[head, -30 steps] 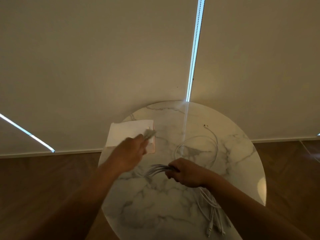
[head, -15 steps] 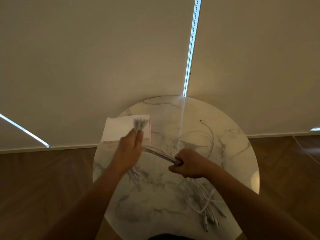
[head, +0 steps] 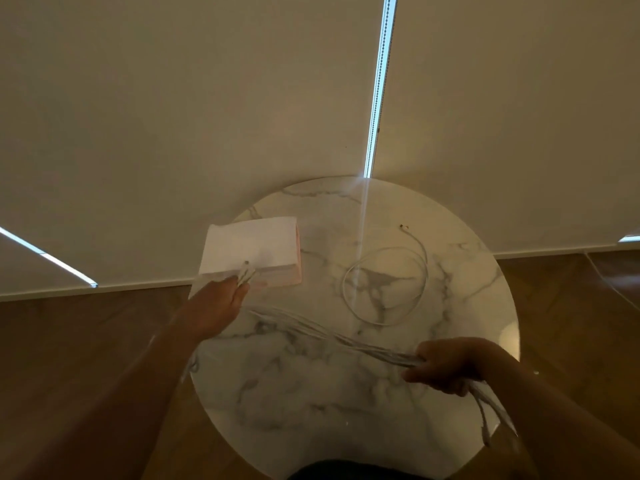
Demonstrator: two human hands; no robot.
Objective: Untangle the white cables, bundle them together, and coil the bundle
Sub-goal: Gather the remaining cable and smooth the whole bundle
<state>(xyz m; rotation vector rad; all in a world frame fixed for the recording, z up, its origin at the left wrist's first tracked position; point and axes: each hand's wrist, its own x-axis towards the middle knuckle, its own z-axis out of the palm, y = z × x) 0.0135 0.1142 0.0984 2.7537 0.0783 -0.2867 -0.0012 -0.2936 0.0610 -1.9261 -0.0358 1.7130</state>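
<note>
A bundle of white cables (head: 322, 332) stretches across the round marble table (head: 311, 403), held between both hands. My left hand (head: 216, 306) grips one end at the table's left, with the plugs (head: 246, 273) sticking out past my fingers. My right hand (head: 446, 363) is closed around the bundle near the right edge, and the loose tails (head: 491, 414) hang down beyond it. One separate white cable (head: 384, 285) lies looped on the table behind the bundle, its plug pointing to the far side.
A white and pink box (head: 252, 251) sits at the table's far left, right by my left hand. Pale blinds (head: 207, 98) hang close behind the table. Wooden floor (head: 69, 375) surrounds it.
My hands have moved apart: the right hand slid along the bundle toward the near right edge, so the cables now run long and straighter between the hands. The left hand dropped slightly.
</note>
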